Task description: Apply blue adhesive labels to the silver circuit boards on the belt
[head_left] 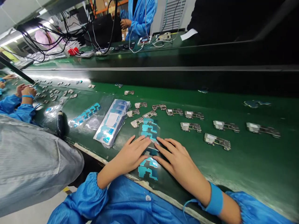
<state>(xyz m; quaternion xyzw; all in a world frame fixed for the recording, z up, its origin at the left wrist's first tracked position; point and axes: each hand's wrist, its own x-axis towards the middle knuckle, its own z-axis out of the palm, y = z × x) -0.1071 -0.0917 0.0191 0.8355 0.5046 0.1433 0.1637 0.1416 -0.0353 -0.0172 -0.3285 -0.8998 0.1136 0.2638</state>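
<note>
My left hand (130,155) and my right hand (178,163) lie flat on the green belt (245,165), fingers stretched out, their tips meeting on a clear strip of blue stickers (149,146) that runs between them. My right wrist wears a blue strap (216,200). Just beyond my fingers lie several small metal boards (190,127) spread in rows across the belt. A wrapped pack of sticker sheets (113,122) lies to the left of my left hand.
Another sticker strip (85,114) and a dark tool (60,123) lie further left. A co-worker's sleeve and hands (24,93) work at the left over more boards. A person in blue stands at the far bench (137,18) among cables.
</note>
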